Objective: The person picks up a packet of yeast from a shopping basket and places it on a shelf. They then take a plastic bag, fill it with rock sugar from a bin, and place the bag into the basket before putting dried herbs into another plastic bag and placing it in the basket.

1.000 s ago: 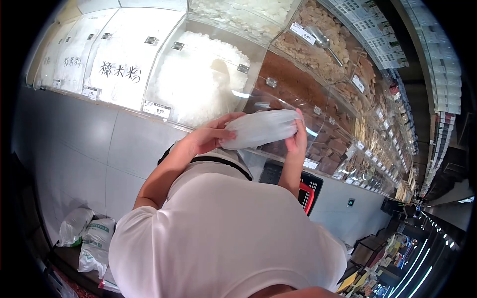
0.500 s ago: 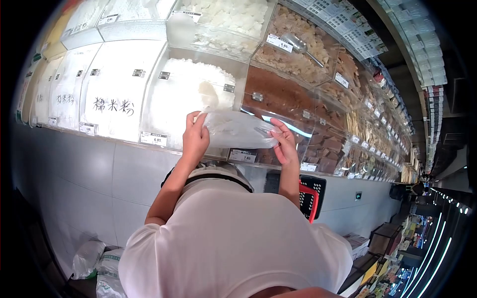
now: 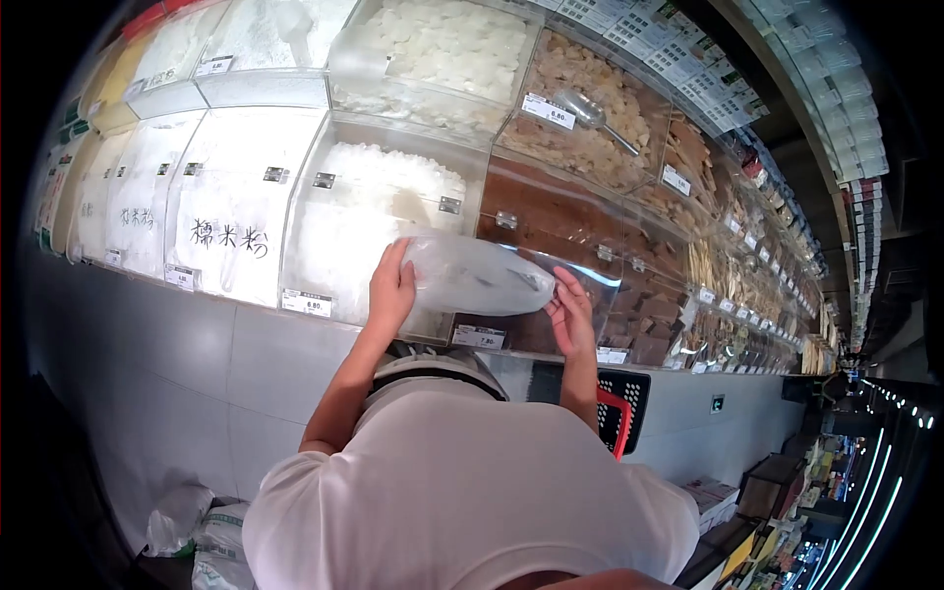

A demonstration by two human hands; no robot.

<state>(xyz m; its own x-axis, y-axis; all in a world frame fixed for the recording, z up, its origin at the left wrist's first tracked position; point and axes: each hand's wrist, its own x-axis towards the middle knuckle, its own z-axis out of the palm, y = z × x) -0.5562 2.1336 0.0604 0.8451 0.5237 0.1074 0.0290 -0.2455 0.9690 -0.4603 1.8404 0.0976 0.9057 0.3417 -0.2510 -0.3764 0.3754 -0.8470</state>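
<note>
Stretched sideways between my two hands is a translucent plastic bag (image 3: 472,275), puffed out a little along its length. My left hand (image 3: 395,285) grips its left end, the fingers pointing up. At the right end, my right hand (image 3: 570,307) pinches the bag between thumb and fingers. Beneath and behind the bag stands a clear-lidded bin of white lumps (image 3: 388,177). To its right is a bin of brown powder (image 3: 551,202), partly covered by the bag.
Bins of white powder (image 3: 226,197) line the left. A metal scoop (image 3: 595,116) lies over a bin of light brown pieces (image 3: 590,74) at the back. A black and red shopping basket (image 3: 629,403) stands on the floor, right of my body. White sacks (image 3: 218,541) lie lower left.
The bag has filled out and looks wider than before. Both hands sit slightly lower in view and still hold its ends.
</note>
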